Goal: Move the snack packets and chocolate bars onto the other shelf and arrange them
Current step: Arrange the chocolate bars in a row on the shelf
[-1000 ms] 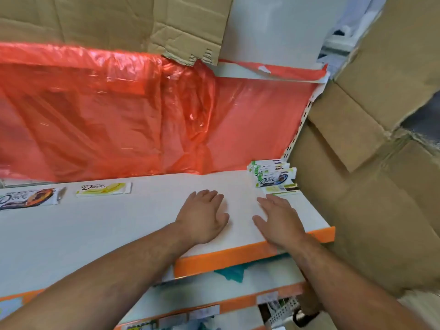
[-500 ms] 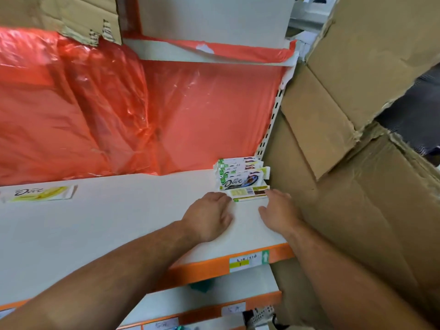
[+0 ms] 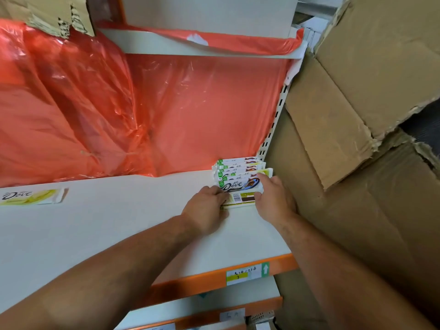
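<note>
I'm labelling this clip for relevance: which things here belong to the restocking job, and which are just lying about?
Job: stack of Dove bars, held at its ends by the left hand and right hand; lone yellow Dove bar, far left; white shelf.
Lying about: red plastic sheet; cardboard boxes; price label.

1. A row of chocolate bars (image 3: 240, 177) in white Dove wrappers is found at the right rear corner of the white shelf (image 3: 119, 222). The bars are overlapped one behind another and gripped at the ends by the left hand (image 3: 204, 210) and right hand (image 3: 273, 201).
2. A front bar (image 3: 240, 200) is laid flat, barcode up, touching the row.
3. A yellow bar (image 3: 31, 197) is laid flat, face up, well apart to the left.
</note>
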Motion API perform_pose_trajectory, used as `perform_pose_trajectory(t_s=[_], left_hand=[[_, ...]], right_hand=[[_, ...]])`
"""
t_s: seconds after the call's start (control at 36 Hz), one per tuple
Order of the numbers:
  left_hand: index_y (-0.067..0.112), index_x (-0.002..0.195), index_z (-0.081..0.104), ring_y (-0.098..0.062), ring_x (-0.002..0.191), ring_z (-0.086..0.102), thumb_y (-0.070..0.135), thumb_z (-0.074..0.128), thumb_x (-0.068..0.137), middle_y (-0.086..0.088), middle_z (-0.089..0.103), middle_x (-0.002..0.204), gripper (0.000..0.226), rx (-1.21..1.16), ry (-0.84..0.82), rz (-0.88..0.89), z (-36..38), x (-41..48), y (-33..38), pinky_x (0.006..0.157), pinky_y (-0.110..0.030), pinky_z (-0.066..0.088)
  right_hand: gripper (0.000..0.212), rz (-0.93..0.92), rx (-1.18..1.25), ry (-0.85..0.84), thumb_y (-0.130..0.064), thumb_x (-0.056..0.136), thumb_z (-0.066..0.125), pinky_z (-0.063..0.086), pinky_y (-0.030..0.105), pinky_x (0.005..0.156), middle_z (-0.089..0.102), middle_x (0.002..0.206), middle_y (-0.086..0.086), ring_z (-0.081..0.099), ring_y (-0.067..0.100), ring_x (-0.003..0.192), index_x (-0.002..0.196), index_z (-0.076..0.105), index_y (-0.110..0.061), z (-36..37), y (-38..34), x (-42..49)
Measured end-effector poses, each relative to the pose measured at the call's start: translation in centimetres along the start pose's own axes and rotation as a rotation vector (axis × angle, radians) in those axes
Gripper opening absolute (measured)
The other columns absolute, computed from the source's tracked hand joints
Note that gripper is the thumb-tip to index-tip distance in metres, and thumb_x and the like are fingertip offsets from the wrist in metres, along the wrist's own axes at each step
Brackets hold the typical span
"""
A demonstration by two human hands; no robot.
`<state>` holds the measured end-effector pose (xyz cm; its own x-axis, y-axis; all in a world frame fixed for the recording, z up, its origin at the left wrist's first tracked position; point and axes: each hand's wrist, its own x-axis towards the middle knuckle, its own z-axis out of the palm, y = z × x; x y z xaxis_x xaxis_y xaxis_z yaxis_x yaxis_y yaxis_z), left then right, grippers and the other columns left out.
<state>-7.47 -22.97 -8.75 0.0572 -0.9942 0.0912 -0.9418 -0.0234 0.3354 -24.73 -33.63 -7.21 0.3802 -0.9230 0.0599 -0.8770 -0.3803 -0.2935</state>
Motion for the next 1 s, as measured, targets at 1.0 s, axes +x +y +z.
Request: perform_pose_trajectory(t_s=[1.0], left_hand=[[0.011, 0.088, 0.072, -0.014, 0.058, 0.057, 0.018, 0.06, 0.097, -0.007, 0.071, 0.079, 0.016, -0.582, 0.004, -0.625, -4.9, -7.3, -4.8, 0.059, -0.026, 0.049]], right_hand=[[0.017, -0.069, 0.564, -0.223, -0.02, 0.093, 0.065, 0.043, 0.026, 0.06, 0.065, 0.085, -0.004, 0.06, 0.021, 0.073, 0.079, 0.064, -0.03, -0.8, -3.0, -1.0]])
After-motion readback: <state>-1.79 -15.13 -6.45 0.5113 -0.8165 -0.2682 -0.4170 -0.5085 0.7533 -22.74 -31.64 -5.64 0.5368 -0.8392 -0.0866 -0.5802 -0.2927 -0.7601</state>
